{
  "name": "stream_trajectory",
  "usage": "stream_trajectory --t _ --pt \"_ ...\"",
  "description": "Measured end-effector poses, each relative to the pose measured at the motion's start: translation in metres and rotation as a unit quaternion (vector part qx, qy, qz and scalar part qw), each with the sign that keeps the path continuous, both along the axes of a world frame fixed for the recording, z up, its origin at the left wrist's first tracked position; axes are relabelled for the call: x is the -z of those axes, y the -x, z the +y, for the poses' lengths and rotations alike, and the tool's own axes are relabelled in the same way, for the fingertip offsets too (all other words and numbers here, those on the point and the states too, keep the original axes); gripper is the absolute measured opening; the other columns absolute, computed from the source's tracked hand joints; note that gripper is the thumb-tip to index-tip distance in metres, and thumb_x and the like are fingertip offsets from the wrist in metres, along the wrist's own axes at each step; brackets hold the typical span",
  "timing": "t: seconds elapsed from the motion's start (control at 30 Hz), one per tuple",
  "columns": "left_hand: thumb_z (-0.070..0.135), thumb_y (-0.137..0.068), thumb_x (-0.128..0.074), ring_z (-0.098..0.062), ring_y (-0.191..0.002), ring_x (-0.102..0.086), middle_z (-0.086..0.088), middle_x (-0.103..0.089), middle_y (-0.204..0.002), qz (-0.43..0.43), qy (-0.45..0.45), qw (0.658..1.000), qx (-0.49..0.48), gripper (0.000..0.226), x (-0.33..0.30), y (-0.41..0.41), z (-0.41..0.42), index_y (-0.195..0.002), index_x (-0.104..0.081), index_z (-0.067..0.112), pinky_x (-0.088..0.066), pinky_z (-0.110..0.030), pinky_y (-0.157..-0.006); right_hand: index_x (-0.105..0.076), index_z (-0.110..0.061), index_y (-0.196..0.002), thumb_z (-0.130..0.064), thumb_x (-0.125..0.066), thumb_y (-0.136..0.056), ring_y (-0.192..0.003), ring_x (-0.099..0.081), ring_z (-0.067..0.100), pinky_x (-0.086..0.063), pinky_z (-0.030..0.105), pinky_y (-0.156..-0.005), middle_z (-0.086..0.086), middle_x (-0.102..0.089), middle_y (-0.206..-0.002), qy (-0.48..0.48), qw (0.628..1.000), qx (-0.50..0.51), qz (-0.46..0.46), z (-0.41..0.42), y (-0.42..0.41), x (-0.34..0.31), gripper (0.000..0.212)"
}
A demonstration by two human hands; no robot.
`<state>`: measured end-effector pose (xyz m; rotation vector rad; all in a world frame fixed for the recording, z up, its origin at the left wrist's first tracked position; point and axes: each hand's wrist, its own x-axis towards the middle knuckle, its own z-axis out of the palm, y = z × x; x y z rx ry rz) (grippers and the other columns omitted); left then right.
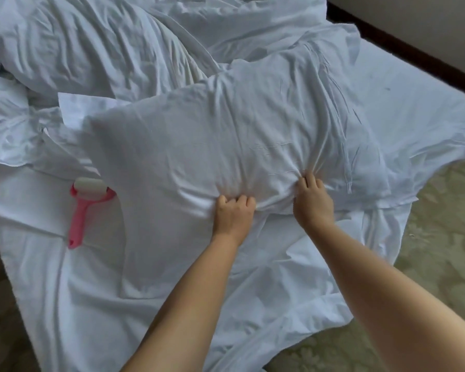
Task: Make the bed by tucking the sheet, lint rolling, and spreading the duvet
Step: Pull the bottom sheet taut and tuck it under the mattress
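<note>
- Both hands are clamped on the pillow (242,135): left hand (235,213) and right hand (313,202), fingers (310,181) curled into its near edge.
- Its long axis runs left-right, bulk lying away from them.
- Pink lint roller (87,210) lies left on the sheet (65,304), nearer the left hand.
- Beyond, the duvet (78,49) sits bunched.

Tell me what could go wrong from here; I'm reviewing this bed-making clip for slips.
1. Both hands, left hand and right hand, grip one pillow near its middle; its loose ends may sag or drag when it is lifted.
2. The pink lint roller lies right beside the pillow and could get swept off or buried.
3. The sheet hangs untucked toward the floor and could slip further.
</note>
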<state>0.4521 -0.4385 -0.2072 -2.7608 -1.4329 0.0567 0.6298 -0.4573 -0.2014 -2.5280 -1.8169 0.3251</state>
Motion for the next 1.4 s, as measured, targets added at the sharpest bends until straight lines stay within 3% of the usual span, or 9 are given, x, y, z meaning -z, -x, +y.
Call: stream_trajectory --t 0.3,0.47,0.6,0.8,1.03,1.17,1.23,1.3,1.4 --pt "0.024 -0.071 -0.064 -0.024 -0.056 -0.053 -0.003 -0.052 -0.064 -0.09 -0.129 0.983 0.094 0.01 0.032 0.028 -0.043 -0.07 -0.058 0.016 -0.031 -0.035 -0.065 -0.025 -0.006 -0.146 -0.025 -0.055 -0.09 -0.131 -0.032 0.033 -0.037 0.04 -0.101 0.014 -0.03 -0.146 0.024 0.996 -0.09 -0.006 -0.041 0.002 0.01 0.066" --pt "0.059 -0.09 -0.043 -0.026 -0.1 -0.058 -0.006 -0.059 -0.108 0.098 0.233 0.964 0.084 0.05 0.042 0.047 -0.081 -0.107 -0.058 0.015 -0.04 -0.037 -0.081 -0.041 -0.015 -0.136 -0.056 -0.05 -0.089 -0.12 -0.048 0.026 -0.036 0.035 -0.098 0.006 -0.05 -0.131 0.219 0.901 -0.373 -0.035 -0.082 0.012 0.036 0.063" --pt "0.052 -0.09 -0.052 -0.028 -0.114 -0.051 -0.007 -0.051 -0.124 0.158 0.366 0.917 -0.027 0.05 0.052 0.06 -0.121 -0.122 -0.051 0.014 -0.039 -0.038 -0.088 -0.056 -0.012 -0.122 -0.023 -0.044 -0.098 -0.119 -0.049 0.025 -0.037 0.034 -0.095 0.007 -0.055 -0.125 0.273 0.887 -0.364 -0.077 -0.118 0.024 0.062 0.029" --pt "0.007 -0.095 -0.042 -0.032 -0.098 -0.057 -0.012 -0.058 -0.112 0.088 0.33 0.932 -0.125 0.017 0.044 0.073 -0.181 -0.108 -0.052 0.009 -0.042 -0.038 -0.076 -0.045 -0.007 -0.115 -0.018 -0.028 -0.103 -0.1 -0.058 0.033 -0.037 0.034 -0.072 0.015 -0.061 -0.112 0.24 0.929 -0.283 -0.002 -0.163 0.027 0.041 0.024" --pt "0.023 -0.096 -0.037 -0.026 -0.108 -0.048 -0.004 -0.053 -0.12 -0.025 0.222 0.951 -0.215 0.019 0.006 0.086 -0.256 -0.11 -0.048 0.017 -0.035 -0.036 -0.083 -0.04 -0.016 -0.125 -0.063 -0.043 -0.09 -0.097 -0.06 0.03 -0.039 0.034 -0.07 0.009 -0.06 -0.111 0.178 0.92 -0.349 0.004 -0.221 0.039 0.01 0.058" --pt "0.042 -0.091 -0.05 -0.023 -0.121 -0.036 -0.002 -0.035 -0.132 0.026 0.219 0.955 -0.198 0.047 0.019 0.081 -0.296 -0.13 -0.037 0.019 -0.033 -0.037 -0.096 -0.047 -0.013 -0.121 -0.031 -0.058 -0.089 -0.1 -0.058 0.028 -0.044 0.035 -0.08 0.008 -0.059 -0.109 0.075 0.913 -0.391 -0.091 -0.24 0.038 0.017 0.038" --pt "0.035 -0.086 -0.059 -0.025 -0.117 -0.036 -0.006 -0.037 -0.132 0.078 0.153 0.955 -0.243 0.048 0.031 0.079 -0.314 -0.127 -0.043 0.016 -0.036 -0.036 -0.091 -0.06 -0.011 -0.091 -0.018 -0.082 -0.064 -0.068 -0.062 0.026 -0.044 0.028 -0.054 0.005 -0.061 -0.077 0.024 0.894 -0.441 -0.078 -0.252 0.045 0.029 0.035" --pt "0.032 -0.072 -0.073 -0.027 -0.102 -0.044 -0.01 -0.051 -0.115 0.052 0.09 0.935 -0.34 0.045 0.036 0.076 -0.323 -0.108 -0.056 0.012 -0.042 -0.037 -0.077 -0.059 -0.011 -0.07 -0.017 -0.088 -0.056 -0.048 -0.057 0.025 -0.031 0.023 -0.04 0.004 -0.056 -0.059 0.012 0.87 -0.492 -0.037 -0.262 0.052 0.047 0.033" --pt "0.053 -0.086 -0.057 -0.027 -0.11 -0.047 -0.01 -0.051 -0.12 -0.01 0.135 0.849 -0.511 0.056 0.042 0.078 -0.326 -0.122 -0.051 0.01 -0.042 -0.037 -0.084 -0.062 -0.005 -0.08 -0.01 -0.058 -0.086 -0.067 -0.063 0.032 -0.034 0.03 -0.05 0.013 -0.062 -0.077 0.05 0.865 -0.5 -0.019 -0.266 0.065 0.063 0.008"
